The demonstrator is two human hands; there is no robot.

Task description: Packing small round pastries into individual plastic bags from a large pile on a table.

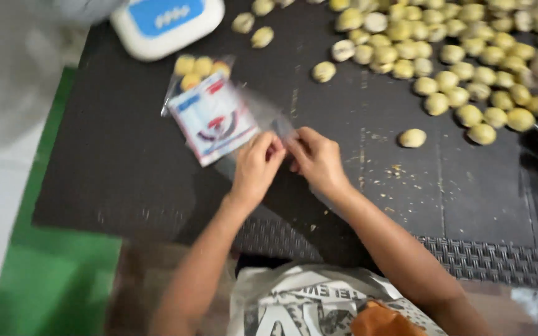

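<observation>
Bag: clear plastic bag [219,112] with a white, blue and red printed label, lying on the dark counter [126,162], left of centre and just beyond the hands; its open near end reaches to the fingers.
Contents: a few yellow round pieces [195,67] gathered at the bag's far end; about four show, though blur makes the count unsure.
Handling: the film looks thin, soft and slippery, likely to crumple and slide; the load seems light and would probably roll toward whichever end hangs lower.
Where to hold: the empty near edge of the film, pinched flat between thumb and fingers, looks the safest place; squeezing the filled far end could crush the pieces.
Left hand [258,163]: grip closed in a pinch on the bag's near edge.
Right hand [316,157]: grip likewise pinched on the same edge, fingertips touching those of the left hand.
Loose pieces: a large heap of yellow-green round pieces [462,50] on the far right, several dozen and too many to count exactly; one lone piece [412,137] lies nearer, apart from the heap.
Scale: one white device with a blue panel [166,22] at the far left.
Crumbs: scattered specks [393,171] right of the hands.
Bags counted: one.
</observation>
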